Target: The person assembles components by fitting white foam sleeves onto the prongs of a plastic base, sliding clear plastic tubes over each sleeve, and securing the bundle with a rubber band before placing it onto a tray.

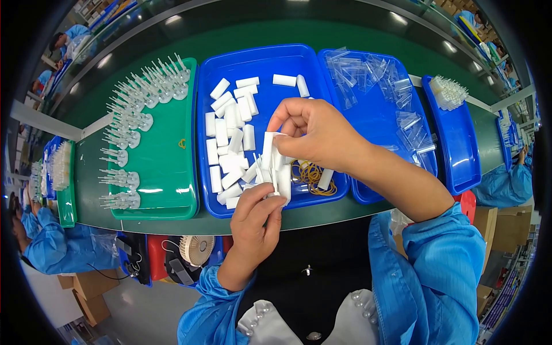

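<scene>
My right hand [313,133] pinches a white rectangular block [268,148] between thumb and fingers, over the front of the middle blue tray [208,198]. Just below it, my left hand [256,221] grips the lower end of a whitish piece with thin upright prongs [265,174]. The block stands upright right beside the prongs; whether they touch I cannot tell. Behind and to the left of my hands lie many loose white blocks [233,118] in the same tray. Yellow rubber bands [309,174] lie in its front right corner, partly under my right forearm.
On the left, a green tray [164,161] holds rows of transparent pronged pieces [138,95]. A blue tray [376,123] with transparent plastic sleeves [362,69] adjoins on the right. Beyond it, a narrow blue tray [463,155] carries bundled white pieces [448,92]. Below the bench edge is a small fan [196,250].
</scene>
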A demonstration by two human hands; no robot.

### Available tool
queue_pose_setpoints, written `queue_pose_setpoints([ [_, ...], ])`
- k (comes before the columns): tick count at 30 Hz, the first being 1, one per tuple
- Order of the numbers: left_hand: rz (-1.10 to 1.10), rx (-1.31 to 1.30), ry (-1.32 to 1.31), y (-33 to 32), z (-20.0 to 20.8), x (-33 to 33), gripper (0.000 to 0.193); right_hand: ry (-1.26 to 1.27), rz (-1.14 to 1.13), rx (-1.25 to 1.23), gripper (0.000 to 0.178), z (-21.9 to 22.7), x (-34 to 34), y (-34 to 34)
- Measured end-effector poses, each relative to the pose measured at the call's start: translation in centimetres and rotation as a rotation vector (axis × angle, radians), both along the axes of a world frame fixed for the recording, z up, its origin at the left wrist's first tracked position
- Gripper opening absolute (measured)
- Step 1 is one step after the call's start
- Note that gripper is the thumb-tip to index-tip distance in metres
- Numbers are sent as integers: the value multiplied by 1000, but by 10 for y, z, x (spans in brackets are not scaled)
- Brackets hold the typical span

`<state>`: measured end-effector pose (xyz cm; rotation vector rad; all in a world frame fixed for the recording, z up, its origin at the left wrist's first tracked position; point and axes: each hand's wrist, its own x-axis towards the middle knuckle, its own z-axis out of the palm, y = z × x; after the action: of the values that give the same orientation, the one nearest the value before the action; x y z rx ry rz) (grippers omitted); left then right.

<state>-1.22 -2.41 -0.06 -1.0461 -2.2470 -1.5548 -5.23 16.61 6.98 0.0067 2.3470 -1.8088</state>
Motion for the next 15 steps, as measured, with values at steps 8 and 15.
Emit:
queue_pose_setpoints([
  [8,-17,24,-1,-2,0,1,24,11,-41,17,13,-6,6,2],
  [15,-31,30,-36,-2,0,2,24,73,70,145,15,-6,13,1],
])
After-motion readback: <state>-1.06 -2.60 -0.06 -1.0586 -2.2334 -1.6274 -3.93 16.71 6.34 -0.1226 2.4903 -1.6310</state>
